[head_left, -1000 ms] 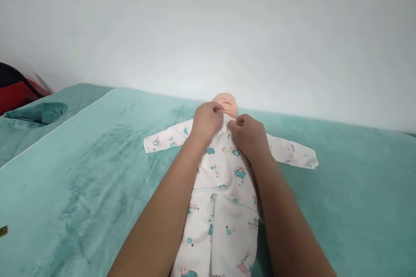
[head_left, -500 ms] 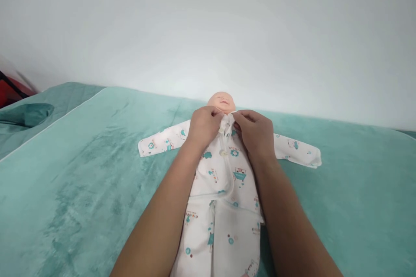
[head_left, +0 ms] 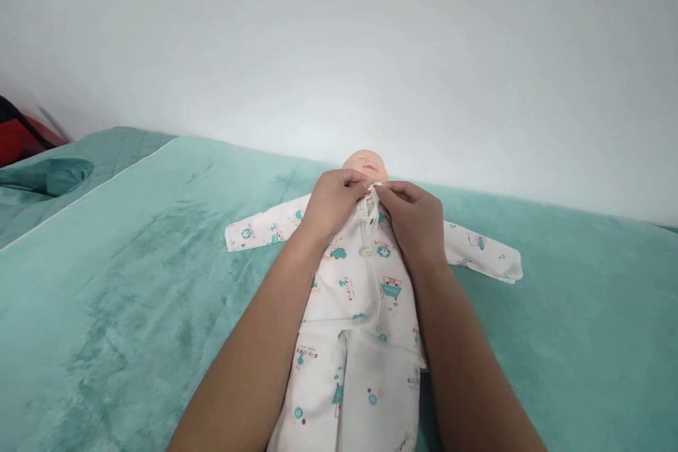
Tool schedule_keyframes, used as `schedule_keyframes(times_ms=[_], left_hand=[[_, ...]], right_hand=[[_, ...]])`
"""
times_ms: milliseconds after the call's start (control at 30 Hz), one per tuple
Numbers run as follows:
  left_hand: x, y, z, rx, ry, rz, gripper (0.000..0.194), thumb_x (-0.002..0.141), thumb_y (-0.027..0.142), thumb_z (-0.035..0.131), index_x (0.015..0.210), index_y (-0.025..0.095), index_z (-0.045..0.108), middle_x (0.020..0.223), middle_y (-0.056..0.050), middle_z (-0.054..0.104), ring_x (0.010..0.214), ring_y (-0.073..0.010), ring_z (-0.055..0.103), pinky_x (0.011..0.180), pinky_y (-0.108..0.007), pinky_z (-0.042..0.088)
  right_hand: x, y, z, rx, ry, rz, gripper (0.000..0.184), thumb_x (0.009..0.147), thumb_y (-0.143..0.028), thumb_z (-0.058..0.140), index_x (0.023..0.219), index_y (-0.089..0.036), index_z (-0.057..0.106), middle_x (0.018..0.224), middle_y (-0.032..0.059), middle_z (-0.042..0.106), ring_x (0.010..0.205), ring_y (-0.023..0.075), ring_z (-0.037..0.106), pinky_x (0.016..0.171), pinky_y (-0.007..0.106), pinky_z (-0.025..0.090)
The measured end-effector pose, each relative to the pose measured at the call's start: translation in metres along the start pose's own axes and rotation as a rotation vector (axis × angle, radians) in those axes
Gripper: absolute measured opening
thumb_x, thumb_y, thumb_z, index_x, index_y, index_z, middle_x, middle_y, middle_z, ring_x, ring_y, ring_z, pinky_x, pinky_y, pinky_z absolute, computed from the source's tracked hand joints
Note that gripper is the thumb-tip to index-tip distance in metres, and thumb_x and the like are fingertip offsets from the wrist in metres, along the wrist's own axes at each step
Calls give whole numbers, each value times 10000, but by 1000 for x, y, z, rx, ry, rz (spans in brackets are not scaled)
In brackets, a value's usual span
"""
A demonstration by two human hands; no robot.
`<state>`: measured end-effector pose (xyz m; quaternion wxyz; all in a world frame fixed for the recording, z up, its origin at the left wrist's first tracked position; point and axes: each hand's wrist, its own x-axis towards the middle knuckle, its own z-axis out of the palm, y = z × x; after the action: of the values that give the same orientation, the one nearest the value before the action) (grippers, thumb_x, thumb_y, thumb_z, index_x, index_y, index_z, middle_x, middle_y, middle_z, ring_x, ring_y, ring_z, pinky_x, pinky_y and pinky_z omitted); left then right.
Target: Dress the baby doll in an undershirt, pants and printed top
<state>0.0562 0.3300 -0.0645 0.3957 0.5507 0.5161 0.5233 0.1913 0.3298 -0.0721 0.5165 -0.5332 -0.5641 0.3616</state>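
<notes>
A baby doll lies on its back, dressed in a white printed baby shirt with both sleeves spread out sideways. White printed pants in the same pattern cover its legs. At the neckline, my left hand pinches the left side of the collar. My right hand pinches the collar's other side, a small gap away. Below them the front placket shows a pale round button. My fingertips hide part of the collar and the doll's neck.
A teal plush cover spreads under the doll. Behind it rises a white wall. To the far left sit a bunched green cloth and a red and black object.
Both hands have come slightly closer together at the collar, still pinching it. The camera view has shifted a little.
</notes>
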Motion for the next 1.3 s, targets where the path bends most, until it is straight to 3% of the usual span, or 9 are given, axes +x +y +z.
schedule_keyframes(times_ms=[133, 267, 400, 533, 667, 767, 1000, 1133, 1300], left_hand=[[1, -2, -1, 0, 5, -18, 73, 771, 196, 608, 786, 167, 673, 821, -36, 692, 747, -139, 610, 698, -267, 454], [0, 1, -3, -27, -28, -49, 103, 781, 247, 617, 736, 156, 640, 745, -29, 653, 683, -122, 566, 641, -252, 426], [-1, 3, -5, -48, -44, -81, 229, 803, 321, 605, 641, 159, 590, 667, -10, 589, 594, -93, 473, 580, -244, 369], [-1, 4, -5, -121, -20, -143, 155, 752, 276, 657, 663, 163, 598, 634, 13, 546, 576, -85, 451, 564, -240, 355], [-2, 4, -4, -193, -6, -169, 110, 742, 208, 642, 658, 153, 598, 605, 22, 526, 544, -68, 433, 545, -227, 345], [-2, 4, -3, -200, -8, -160, 32, 734, 156, 624, 711, 140, 640, 644, 3, 576, 573, -78, 491, 562, -224, 372], [-1, 4, -2, -268, 11, -208, 117, 723, 140, 643, 835, 146, 678, 663, -4, 594, 591, -95, 531, 575, -231, 402], [-2, 3, -4, -269, -20, -223, 185, 695, 131, 658, 877, 156, 680, 708, -14, 623, 589, -100, 535, 567, -240, 403], [-5, 4, -4, -309, -45, -149, 233, 680, 90, 664, 905, 146, 681, 809, -31, 639, 710, -110, 586, 679, -253, 455]], right_hand=[[0, 2, 1, 25, -7, -2, 207, 741, -348, 675, 847, -185, 745, 874, 33, 729, 793, 165, 650, 728, 265, 489], [-2, 2, 2, 8, -30, -22, 171, 749, -317, 678, 856, -207, 753, 893, 18, 726, 839, 168, 652, 777, 278, 494], [-4, 0, 3, -116, -73, -167, 140, 792, -273, 627, 846, -226, 747, 971, 18, 701, 905, 173, 634, 834, 305, 488], [-6, -1, 3, -324, -142, -335, 178, 849, -267, 568, 822, -250, 744, 994, 22, 653, 884, 162, 608, 790, 305, 464], [-7, 2, 0, -367, -185, -420, 194, 871, -273, 571, 799, -245, 749, 998, 24, 630, 907, 156, 601, 815, 307, 446], [-5, 4, -3, -310, -223, -396, 167, 860, -290, 603, 871, -269, 768, 1041, 19, 627, 936, 153, 600, 828, 307, 447], [-1, 8, -9, -55, -244, -190, 103, 777, -308, 696, 822, -248, 767, 1028, 18, 658, 906, 151, 605, 789, 293, 463], [0, 7, -9, -22, -248, -134, 84, 756, -298, 704, 792, -234, 747, 1012, 5, 666, 872, 137, 599, 775, 280, 456], [-1, 5, -9, -26, -229, -93, 119, 732, -309, 718, 789, -205, 712, 940, 2, 677, 809, 129, 584, 748, 274, 447]])
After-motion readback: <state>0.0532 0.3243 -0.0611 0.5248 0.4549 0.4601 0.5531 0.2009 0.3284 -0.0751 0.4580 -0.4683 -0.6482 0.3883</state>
